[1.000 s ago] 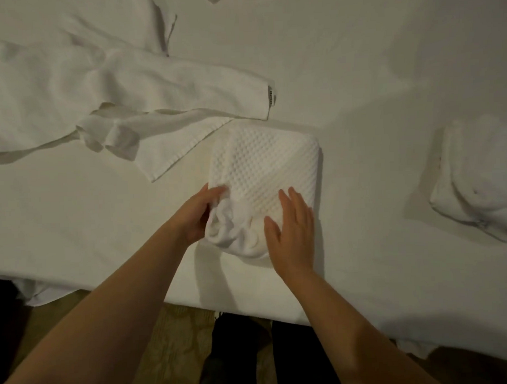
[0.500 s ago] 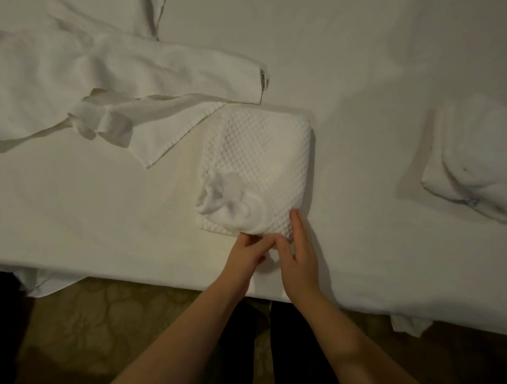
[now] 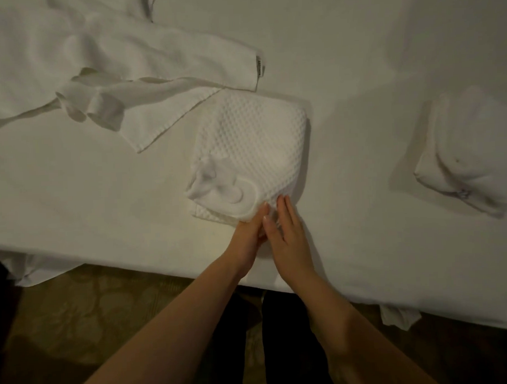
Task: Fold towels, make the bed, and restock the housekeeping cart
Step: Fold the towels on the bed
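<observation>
A folded white waffle-weave towel [image 3: 253, 151] lies on the white bed sheet [image 3: 103, 202], with a smooth bunched piece of cloth [image 3: 217, 184] on its near left part. Both hands meet at the towel's near right corner. My left hand [image 3: 248, 238] reaches its fingers up against the towel's near edge, partly covered by the other hand. My right hand [image 3: 288, 233] lies with straight fingers on that corner.
A loose, unfolded white towel [image 3: 104, 70] with a side label sprawls at the back left, its corner touching the waffle towel. A folded white towel [image 3: 469, 155] sits at the right. The bed's near edge [image 3: 163, 269] runs in front of me, with patterned floor below.
Both hands slid from the towel's near half, one on each side of the bunched cloth, to its near right corner. Since half a second ago they have barely moved.
</observation>
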The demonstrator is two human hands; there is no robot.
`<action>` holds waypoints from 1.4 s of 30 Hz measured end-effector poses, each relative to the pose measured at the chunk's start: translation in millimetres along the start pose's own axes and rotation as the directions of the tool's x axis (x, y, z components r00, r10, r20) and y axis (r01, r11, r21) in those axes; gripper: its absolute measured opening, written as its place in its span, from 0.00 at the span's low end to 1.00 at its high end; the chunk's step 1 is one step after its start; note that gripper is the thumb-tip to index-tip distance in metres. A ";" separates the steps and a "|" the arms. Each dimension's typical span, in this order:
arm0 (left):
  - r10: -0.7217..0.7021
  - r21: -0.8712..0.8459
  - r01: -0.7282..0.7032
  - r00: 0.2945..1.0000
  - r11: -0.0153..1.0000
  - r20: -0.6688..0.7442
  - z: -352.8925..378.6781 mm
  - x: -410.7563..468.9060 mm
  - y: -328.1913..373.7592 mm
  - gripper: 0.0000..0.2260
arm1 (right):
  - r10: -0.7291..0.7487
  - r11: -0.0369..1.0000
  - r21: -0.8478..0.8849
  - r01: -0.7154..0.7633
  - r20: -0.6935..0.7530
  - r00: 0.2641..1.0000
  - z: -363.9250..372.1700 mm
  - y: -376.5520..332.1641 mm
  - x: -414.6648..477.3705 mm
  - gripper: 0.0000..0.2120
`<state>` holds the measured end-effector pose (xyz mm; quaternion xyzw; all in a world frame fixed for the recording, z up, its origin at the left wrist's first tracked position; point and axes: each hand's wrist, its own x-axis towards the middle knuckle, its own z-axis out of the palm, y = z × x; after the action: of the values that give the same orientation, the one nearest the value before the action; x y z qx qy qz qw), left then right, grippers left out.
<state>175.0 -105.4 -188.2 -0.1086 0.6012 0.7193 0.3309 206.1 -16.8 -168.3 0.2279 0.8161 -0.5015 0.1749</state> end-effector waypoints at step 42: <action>0.076 0.902 -0.183 0.970 -0.392 0.230 21.9 9.9 -56.0 0.29 | 0.586 0.419 0.890 0.181 -0.417 0.695 -49.2 -2.4 5.0 0.11</action>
<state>206.8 -78.1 -232.5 0.3074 0.9271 -0.0583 0.2066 197.9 27.5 -147.7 0.5571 0.3908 -0.6994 -0.2188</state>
